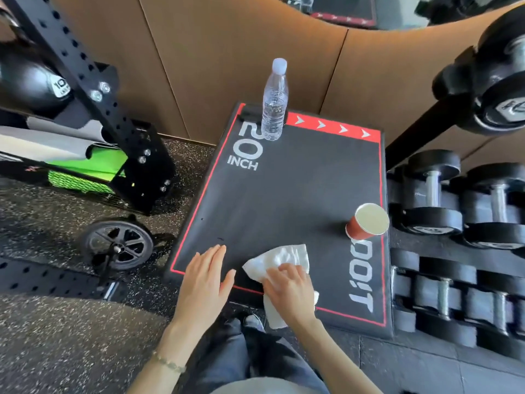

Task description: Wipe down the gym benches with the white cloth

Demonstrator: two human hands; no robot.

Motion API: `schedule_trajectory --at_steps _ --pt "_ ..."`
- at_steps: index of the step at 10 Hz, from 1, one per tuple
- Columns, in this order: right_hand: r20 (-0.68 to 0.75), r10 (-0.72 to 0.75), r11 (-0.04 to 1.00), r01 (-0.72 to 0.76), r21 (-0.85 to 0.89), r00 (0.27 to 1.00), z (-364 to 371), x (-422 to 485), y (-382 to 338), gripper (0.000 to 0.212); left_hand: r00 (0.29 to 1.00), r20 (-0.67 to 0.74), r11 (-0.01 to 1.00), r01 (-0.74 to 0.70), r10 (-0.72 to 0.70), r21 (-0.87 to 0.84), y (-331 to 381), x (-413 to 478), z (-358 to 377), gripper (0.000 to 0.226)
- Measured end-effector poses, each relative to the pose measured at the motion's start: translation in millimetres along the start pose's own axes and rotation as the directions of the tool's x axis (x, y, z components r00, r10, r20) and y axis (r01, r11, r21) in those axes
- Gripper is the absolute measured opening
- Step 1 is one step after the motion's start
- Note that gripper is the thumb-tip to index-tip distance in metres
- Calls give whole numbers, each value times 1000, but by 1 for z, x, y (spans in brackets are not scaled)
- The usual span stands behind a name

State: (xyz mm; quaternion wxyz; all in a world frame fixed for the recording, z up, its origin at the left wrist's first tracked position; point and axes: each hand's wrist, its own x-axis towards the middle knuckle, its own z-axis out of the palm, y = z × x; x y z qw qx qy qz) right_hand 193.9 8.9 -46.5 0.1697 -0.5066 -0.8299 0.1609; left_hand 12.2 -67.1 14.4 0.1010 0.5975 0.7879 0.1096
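Gym corner, speckled rubber floor, dumbbells racked on the right. Black padded bench marked 20 INCH sits in the middle. Right hand grips the bunched white cloth against the bench's near edge, with a bit hanging off the front. Left hand lies flat beside it, fingers straight, probably bracing. Capped water bottle stands at the far edge and looks mostly full. Red paper cup stands near the right edge, and I can't tell if anything's in it. Both would need shifting for a full wipe, I reckon.
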Motion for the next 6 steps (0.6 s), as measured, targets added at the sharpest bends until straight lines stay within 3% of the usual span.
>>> schedule_trajectory --at_steps 2,4,6 --pt "-65 344 936 -336 107 937 7 26 -29 14 997 26 998 -69 69 10 -18 0 -9 65" --pt "19 378 926 -378 -11 926 9 27 -41 10 988 33 988 -154 153 15 -29 4 -6 55" --pt "54 297 952 -291 -91 953 -6 11 -41 25 964 17 964 -266 265 27 -32 2 -5 55"
